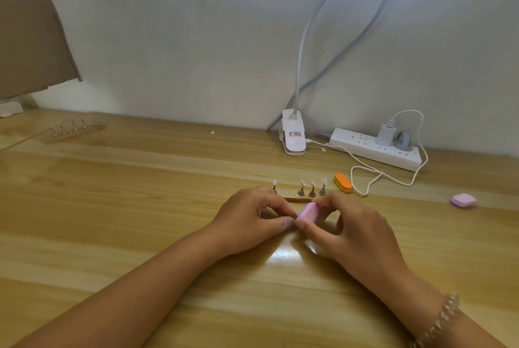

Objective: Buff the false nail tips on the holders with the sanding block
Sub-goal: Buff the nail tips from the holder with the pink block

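The pink block (309, 211) is at mid-table, just near of the rack (295, 199), pinched between the thumb and curled fingers of the right hand (351, 238). The left hand (252, 218) meets it from the left, fingers curled and thumb and forefinger pressed together at the block's left end. Whether they pinch anything is hidden. Both hands cover the rack's near edge. Four tips (302, 182) stand upright on it. An orange buffer (343, 182) lies just right of the rack, beside a white cable (393, 176). A second pink buffer (463, 201) lies well apart to the right. A power strip (373, 151) and a lamp clip (293, 137) sit far, by the wall.
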